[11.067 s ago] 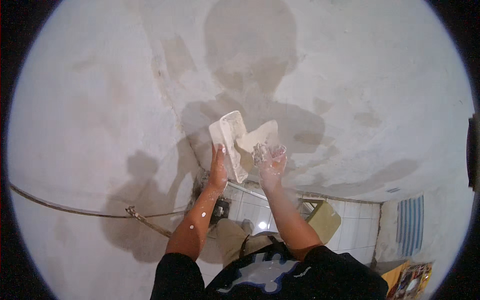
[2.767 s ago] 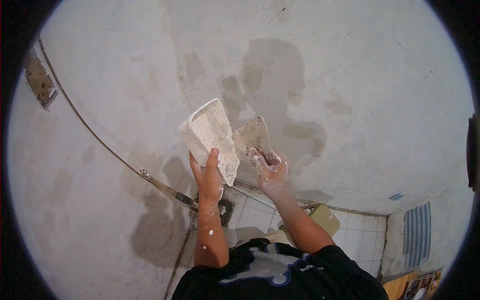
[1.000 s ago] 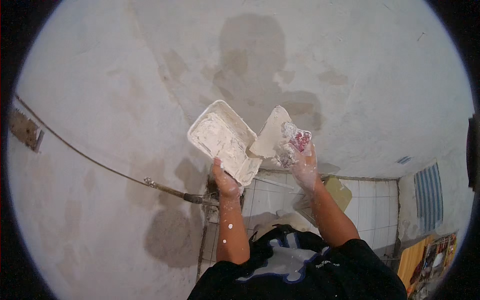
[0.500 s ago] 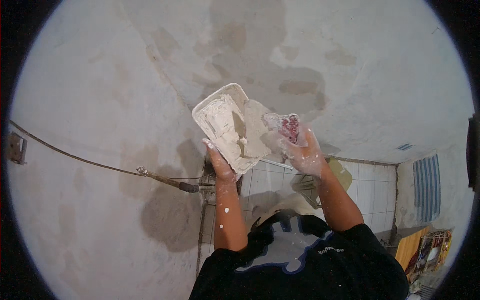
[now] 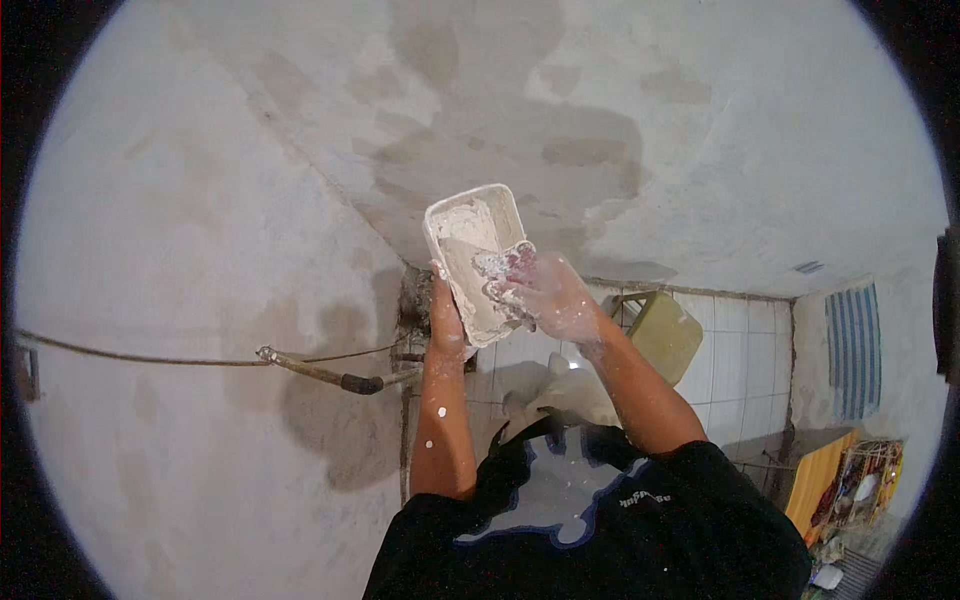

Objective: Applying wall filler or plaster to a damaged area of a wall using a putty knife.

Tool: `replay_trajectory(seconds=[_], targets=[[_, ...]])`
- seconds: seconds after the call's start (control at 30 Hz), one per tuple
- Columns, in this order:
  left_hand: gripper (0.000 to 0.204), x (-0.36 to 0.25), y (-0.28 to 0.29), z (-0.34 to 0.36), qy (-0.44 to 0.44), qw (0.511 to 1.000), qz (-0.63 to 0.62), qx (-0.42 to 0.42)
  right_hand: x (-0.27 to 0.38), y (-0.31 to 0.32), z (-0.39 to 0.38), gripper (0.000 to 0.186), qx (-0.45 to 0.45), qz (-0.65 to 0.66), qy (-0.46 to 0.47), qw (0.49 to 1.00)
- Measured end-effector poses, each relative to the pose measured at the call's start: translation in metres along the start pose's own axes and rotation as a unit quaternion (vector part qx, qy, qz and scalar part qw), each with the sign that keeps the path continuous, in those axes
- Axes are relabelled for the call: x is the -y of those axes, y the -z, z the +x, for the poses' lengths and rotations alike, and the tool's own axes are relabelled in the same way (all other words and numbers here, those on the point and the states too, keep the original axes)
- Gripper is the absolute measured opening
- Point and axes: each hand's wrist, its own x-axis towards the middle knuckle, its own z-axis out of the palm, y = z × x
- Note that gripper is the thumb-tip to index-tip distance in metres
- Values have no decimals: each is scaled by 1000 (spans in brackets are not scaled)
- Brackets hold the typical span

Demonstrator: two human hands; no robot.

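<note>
My left hand grips a pale rectangular tub by its near left side, holding it tilted in front of me. Off-white wet putty coats the inside of the tub. In my right hand is a putty scraper with a reddish, putty-smeared handle. Its wide blade reaches down into the tub, partly hidden by my fingers and the putty. White smears cover both hands, and motion blurs the right one a little.
Patched grey walls surround me. A pipe and cable run along the left wall. An olive plastic stool stands on white floor tiles. At right are a striped blue cloth and a wooden board.
The scraper has moved from the tub's right edge down into the tub, its blade now mostly inside. The tub has turned more upright and shifted slightly right. More of the stool shows.
</note>
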Motion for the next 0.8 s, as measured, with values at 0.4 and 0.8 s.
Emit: replay_trajectory(seconds=[0.4, 0.8], targets=[[68, 86, 84, 6, 220, 965, -53, -134, -138, 89, -12, 31, -175, 369, -57, 911], [69, 170, 169, 64, 204, 963, 24, -177, -348, 213, 10, 6, -337, 408, -173, 831]])
